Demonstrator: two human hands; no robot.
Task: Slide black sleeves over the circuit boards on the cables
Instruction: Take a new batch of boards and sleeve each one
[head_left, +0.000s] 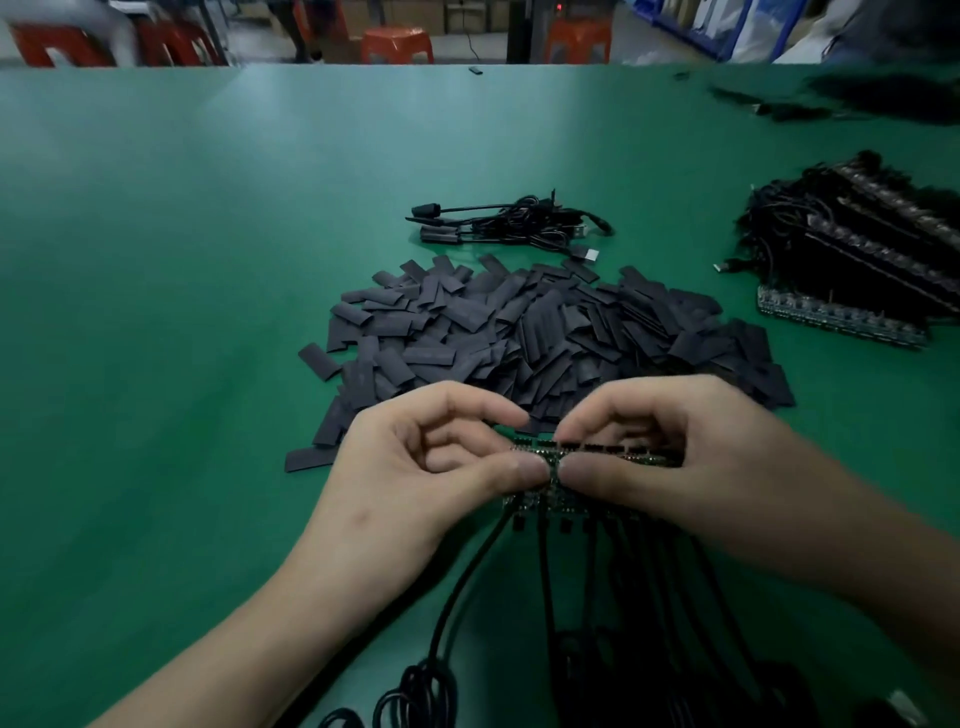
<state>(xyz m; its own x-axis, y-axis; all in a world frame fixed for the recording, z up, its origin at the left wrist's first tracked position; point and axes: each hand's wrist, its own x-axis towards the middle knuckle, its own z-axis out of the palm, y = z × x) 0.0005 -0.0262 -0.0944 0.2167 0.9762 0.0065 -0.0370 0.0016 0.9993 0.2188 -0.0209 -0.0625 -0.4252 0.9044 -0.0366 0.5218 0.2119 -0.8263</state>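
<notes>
A joined panel of small green circuit boards lies low on the green table, with several black cables running from it toward me. My left hand pinches the panel's left part between thumb and forefinger. My right hand pinches it just to the right, thumb tips nearly touching. Much of the panel is hidden under my right fingers. A large heap of flat black sleeves lies right behind my hands.
A small bundle of black cables with USB plugs lies beyond the heap. At the right sits a stack of cabled board panels. More dark cables lie at the far right. Coiled cable rests near the front edge.
</notes>
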